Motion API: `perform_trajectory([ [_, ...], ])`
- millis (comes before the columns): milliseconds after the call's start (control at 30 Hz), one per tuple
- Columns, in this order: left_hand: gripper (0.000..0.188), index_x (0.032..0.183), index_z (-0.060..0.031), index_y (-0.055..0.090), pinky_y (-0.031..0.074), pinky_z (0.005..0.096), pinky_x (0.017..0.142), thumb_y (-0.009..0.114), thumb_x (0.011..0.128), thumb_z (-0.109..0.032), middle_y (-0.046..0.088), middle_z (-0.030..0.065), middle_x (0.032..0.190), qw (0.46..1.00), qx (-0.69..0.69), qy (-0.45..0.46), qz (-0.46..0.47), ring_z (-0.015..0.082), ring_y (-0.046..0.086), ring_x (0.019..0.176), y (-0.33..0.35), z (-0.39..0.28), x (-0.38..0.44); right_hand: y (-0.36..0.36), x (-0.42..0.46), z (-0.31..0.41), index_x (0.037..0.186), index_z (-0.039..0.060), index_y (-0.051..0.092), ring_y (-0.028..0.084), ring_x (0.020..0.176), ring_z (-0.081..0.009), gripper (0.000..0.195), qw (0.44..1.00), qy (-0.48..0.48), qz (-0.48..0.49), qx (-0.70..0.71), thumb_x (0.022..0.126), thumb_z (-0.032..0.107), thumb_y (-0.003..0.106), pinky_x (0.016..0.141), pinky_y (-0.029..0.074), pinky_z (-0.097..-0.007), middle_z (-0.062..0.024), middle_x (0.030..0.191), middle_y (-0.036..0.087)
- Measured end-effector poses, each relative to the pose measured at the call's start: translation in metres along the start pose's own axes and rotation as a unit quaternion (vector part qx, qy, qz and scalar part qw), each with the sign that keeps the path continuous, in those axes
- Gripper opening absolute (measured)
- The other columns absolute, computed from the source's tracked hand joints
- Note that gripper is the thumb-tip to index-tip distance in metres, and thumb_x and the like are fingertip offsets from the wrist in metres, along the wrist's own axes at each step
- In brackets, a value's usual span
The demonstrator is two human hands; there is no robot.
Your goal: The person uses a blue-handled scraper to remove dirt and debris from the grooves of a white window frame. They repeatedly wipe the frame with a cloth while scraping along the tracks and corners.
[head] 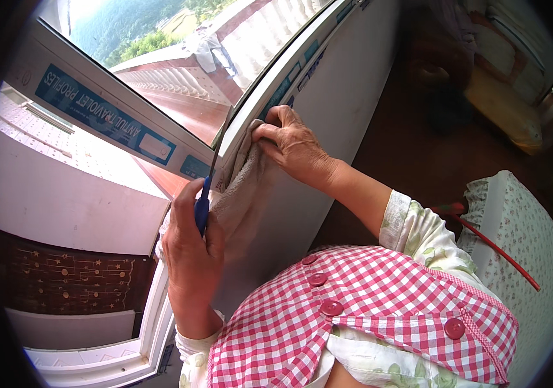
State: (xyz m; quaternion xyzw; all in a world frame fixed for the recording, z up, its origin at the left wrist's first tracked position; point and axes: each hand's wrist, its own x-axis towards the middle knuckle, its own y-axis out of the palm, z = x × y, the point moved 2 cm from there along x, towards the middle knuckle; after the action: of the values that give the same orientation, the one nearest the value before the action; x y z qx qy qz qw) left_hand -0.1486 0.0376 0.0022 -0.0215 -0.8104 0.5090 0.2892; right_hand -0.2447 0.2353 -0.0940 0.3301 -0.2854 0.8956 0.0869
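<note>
My left hand (193,242) grips the blue handle of a thin-bladed tool, apparently a knife (202,206). Its dark metal blade points up along the inner corner of the white window frame (230,140). A pale, greyish cloth (242,186) hangs over the sill and down the wall below. My right hand (298,145) pinches the cloth's upper edge against the frame, with the fingers bent. Blue protective film (106,114) bearing writing sticks to the frame's crossing member. The blade's tip looks close to the glass edge, but whether it touches cannot be told.
Beyond the window lies a balcony with a white balustrade (276,43). At left, a window opening has a white lower frame (147,339). To the right stand a block-shaped thing under a floral cover (524,233) and a red stick (499,254). A pale wall (325,111) runs below the sill.
</note>
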Motion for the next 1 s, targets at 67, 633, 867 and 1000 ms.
perform_trajectory([
  [67,0.039,0.125,-0.0067,0.055,0.052,0.0367,0.075,0.057,0.087,0.002,0.062,0.0177,0.102,0.999,0.003,0.031,0.018,0.0315,0.065,0.087,-0.005,-0.001,-0.003,0.001,0.002,-0.001,0.101,0.0085,0.067,0.050,0.113,-0.0304,0.016,1.000,0.007,0.014,0.024,0.086,0.015,0.067,0.097,0.044,-0.0399,-0.0114,0.113,0.049],
  [633,0.035,0.127,-0.0175,0.063,0.052,0.0405,0.055,0.059,0.092,-0.017,0.065,0.0163,0.080,0.979,0.194,0.042,0.041,0.0309,0.067,0.064,0.017,0.000,0.009,-0.004,0.006,-0.005,0.111,0.0037,0.054,0.049,0.118,-0.0361,0.036,0.994,0.069,0.031,0.081,0.082,0.016,0.071,0.099,0.044,-0.0405,-0.0182,0.130,0.040],
  [867,0.028,0.119,-0.0109,0.066,0.052,0.0418,0.061,0.057,0.092,-0.010,0.067,0.0189,0.083,0.986,0.163,0.013,0.035,0.0335,0.067,0.070,0.024,0.003,0.028,-0.003,-0.012,0.025,0.120,0.0050,0.050,0.048,0.119,-0.0352,0.052,0.989,-0.129,-0.072,0.017,0.073,0.006,0.072,0.101,0.041,-0.0451,-0.0175,0.123,0.046],
  [1000,0.018,0.104,-0.0053,0.065,0.051,0.0441,0.060,0.059,0.088,-0.010,0.066,0.0187,0.079,0.982,0.167,0.007,0.089,0.0361,0.066,0.069,0.028,-0.009,0.048,0.014,-0.009,0.049,0.122,0.0052,0.049,0.050,0.114,-0.0350,0.058,0.965,-0.248,-0.069,0.052,0.068,0.004,0.072,0.101,0.040,-0.0464,-0.0153,0.114,0.053],
])
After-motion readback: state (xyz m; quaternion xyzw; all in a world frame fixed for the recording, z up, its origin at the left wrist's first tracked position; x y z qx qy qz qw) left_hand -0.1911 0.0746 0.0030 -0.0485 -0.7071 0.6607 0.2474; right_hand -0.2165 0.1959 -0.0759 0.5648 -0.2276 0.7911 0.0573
